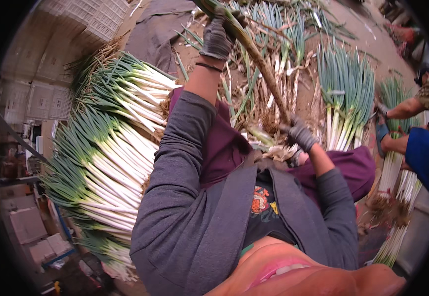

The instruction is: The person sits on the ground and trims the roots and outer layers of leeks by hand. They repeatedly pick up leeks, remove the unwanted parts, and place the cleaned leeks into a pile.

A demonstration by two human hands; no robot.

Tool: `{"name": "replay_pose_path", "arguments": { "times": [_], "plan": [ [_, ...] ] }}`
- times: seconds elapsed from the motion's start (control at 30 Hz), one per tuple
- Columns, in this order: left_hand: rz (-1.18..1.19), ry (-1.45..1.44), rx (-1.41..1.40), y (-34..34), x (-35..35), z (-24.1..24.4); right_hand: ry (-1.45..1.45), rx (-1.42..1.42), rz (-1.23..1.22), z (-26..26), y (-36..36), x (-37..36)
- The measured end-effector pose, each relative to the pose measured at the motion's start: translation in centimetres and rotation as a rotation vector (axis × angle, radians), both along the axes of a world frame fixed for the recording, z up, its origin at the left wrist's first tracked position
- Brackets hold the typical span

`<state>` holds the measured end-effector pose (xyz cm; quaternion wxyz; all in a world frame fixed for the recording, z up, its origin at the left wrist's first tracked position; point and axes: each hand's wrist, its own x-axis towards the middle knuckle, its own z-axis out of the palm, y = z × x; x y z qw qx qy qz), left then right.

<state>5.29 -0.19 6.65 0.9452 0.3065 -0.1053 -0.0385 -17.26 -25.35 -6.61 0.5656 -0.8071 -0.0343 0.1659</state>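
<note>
Both my hands wear grey gloves. My left hand [219, 37], at the top, is closed around the green leafy part of a long scallion [262, 64] with brown outer skin. The stalk slants down to the right, where my right hand [301, 135] grips its lower end. Beneath it lie unpeeled scallions [279, 81] with dry husks and roots on the ground. White-stemmed scallions [114, 155] are piled along my left side. To the right, a further group of scallions [342, 100] lies with its green leaves pointing away.
At the far right, a co-worker's gloved hands [381, 129] are at a bundle of scallions [392, 162]. White plastic crates [101, 18] are stacked at the upper left, beside a dark cloth [151, 33]. Loose husks [277, 151] lie close to my lap.
</note>
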Motion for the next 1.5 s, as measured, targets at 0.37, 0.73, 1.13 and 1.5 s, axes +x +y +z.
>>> {"name": "replay_pose_path", "arguments": {
  "times": [0.37,0.73,1.13,1.5],
  "plan": [
    [-0.132,0.157,0.165,-5.9,-4.9,-0.7,-0.790,0.112,-0.407,10.0,6.5,9.5],
    [0.017,0.114,0.504,-6.8,-3.8,-1.6,-0.481,0.068,-0.438,6.3,3.6,11.0],
    [0.094,0.224,0.210,-1.5,-0.8,-0.5,-0.236,0.153,-0.166,2.8,1.4,3.0],
    [0.045,-0.083,0.870,-3.2,-4.7,2.1,-0.354,0.137,-0.474,5.1,2.5,2.6]
  ]
}}
